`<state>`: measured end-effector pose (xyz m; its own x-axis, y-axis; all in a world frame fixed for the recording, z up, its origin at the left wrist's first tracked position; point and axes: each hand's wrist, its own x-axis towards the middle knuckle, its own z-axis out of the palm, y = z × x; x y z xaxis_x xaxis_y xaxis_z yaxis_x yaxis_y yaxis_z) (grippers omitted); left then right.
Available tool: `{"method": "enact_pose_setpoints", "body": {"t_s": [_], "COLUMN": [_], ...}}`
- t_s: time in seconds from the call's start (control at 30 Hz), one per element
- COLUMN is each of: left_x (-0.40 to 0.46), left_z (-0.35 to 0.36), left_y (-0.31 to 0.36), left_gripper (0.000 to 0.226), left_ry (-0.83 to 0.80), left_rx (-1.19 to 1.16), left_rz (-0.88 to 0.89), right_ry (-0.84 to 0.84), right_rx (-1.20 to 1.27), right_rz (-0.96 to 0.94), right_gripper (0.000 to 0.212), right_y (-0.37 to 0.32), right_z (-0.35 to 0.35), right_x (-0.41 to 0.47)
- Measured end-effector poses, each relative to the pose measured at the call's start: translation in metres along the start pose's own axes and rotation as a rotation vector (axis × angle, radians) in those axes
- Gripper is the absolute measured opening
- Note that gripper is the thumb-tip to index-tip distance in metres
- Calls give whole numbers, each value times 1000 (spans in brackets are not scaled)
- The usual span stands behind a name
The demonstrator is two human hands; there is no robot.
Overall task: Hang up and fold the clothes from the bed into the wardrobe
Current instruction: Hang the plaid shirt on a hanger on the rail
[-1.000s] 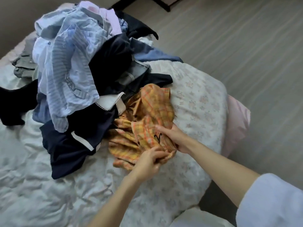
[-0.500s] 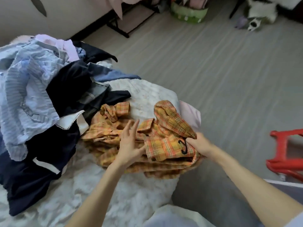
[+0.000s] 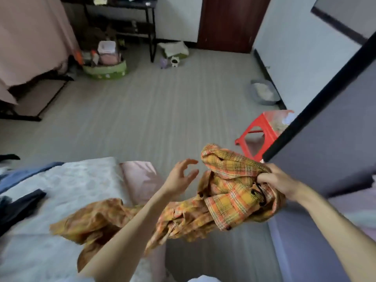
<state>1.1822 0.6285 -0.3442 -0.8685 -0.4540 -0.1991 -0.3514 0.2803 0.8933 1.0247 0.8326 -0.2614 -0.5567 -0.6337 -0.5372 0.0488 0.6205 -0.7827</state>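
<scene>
- Orange-and-yellow plaid shirt (image 3: 230,192) hangs in the air off the foot corner of the bed (image 3: 67,180), bunched at its upper end and trailing down and back over the bed's edge, where its lower part blurs.
- Right hand (image 3: 278,181) holds the bunched top of the shirt, its grip clamped tight on the fabric with fingers curled into the cloth.
- Left hand (image 3: 181,176) is raised just beside the shirt, its grip apart: fingers spread and gently bent, holding nothing and not touching the cloth.
- Left forearm crosses in front of the shirt's trailing part.
- White patterned bedcover lies over the bed, with a pink pillow (image 3: 142,178) at the foot corner near the left hand.
- Dark garments (image 3: 18,204) and a blue garment (image 3: 26,174) lie at the bed's left edge, well apart from the shirt.
- Red plastic stool (image 3: 262,131) stands on the grey floor (image 3: 154,119) beyond the right hand, partly hidden by a dark-edged panel (image 3: 317,102) on the right.
- Green basket (image 3: 105,68) of odds and ends sits on the floor at the far side, near a black-framed table (image 3: 126,5).
- Dark red door (image 3: 232,23) stands in the far wall.
</scene>
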Motion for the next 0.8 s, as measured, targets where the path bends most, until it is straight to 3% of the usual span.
{"method": "enact_pose_setpoints", "body": {"t_s": [0.07, 0.13, 0.23, 0.3, 0.4, 0.53, 0.63, 0.73, 0.8], "left_x": [18, 27, 30, 33, 42, 33, 20, 14, 7], "left_z": [37, 75, 145, 187, 217, 257, 285, 305, 318], "left_y": [27, 51, 91, 119, 156, 200, 218, 224, 229], "left_gripper": [54, 47, 42, 40, 34, 20, 29, 34, 30], "left_ry": [-156, -386, -646, -599, -380, -521, -503, -458, -465], "left_rx": [-359, -648, -772, -804, -742, -672, -369, 81, 215], "left_rz": [-285, -527, -604, -540, -344, -260, -120, 216, 399], "right_ry": [39, 98, 190, 241, 368, 556, 635, 645, 640], "right_rx": [38, 60, 180, 204, 197, 430, 582, 736, 846], "right_rz": [-3, -9, 4, 38, 115, 153, 96, 53, 30], "right_gripper": [27, 29, 28, 25, 22, 19, 25, 28, 30], "right_y": [14, 30, 63, 91, 139, 200, 214, 219, 223], "right_z": [-36, -66, -115, -144, -176, -201, -212, -222, -230], "right_x": [-27, -47, -81, -103, -130, -158, -173, -191, -204]}}
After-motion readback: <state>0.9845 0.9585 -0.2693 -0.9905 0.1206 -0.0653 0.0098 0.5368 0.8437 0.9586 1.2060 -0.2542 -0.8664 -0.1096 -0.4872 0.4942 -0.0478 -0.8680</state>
